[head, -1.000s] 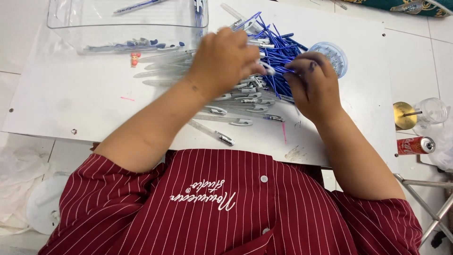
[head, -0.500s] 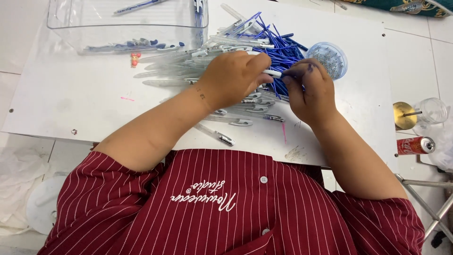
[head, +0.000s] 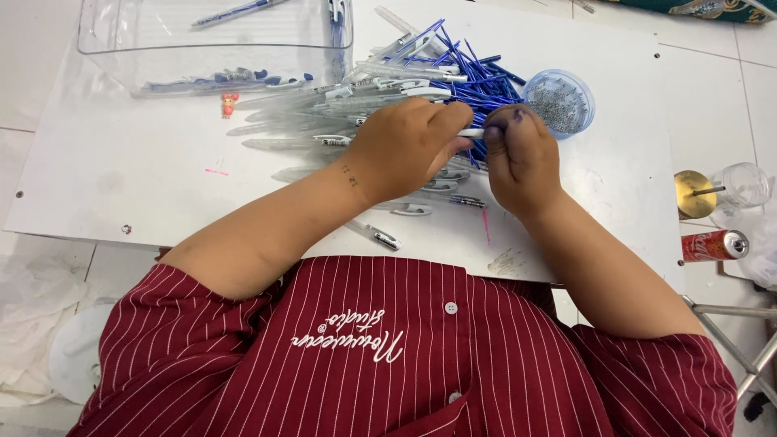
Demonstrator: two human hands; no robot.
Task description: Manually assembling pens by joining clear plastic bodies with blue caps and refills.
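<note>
Hands meet over the middle of the white table, just this side of the pen-parts pile. Left hand is curled, fingers closed round a white pen barrel; only the barrel's end pokes out toward the other hand. Right hand is bunched too, fingertips pinched at that same barrel end, blue ink stains on the fingers. Can't tell if it holds a small part there, too hidden.

Behind the hands: heap of blue ink refills fanned out, touching a spread of clear pen barrels lying to the left of it. Small round blue-rimmed cup of tiny metal bits sits just beside the refills, near the right hand. A few finished pens lie loose between the hands and the table's near edge.

Clear plastic tray at the far left corner, some pens inside. Off the table on the right: red drink can on its side, a glass jar near it.
</note>
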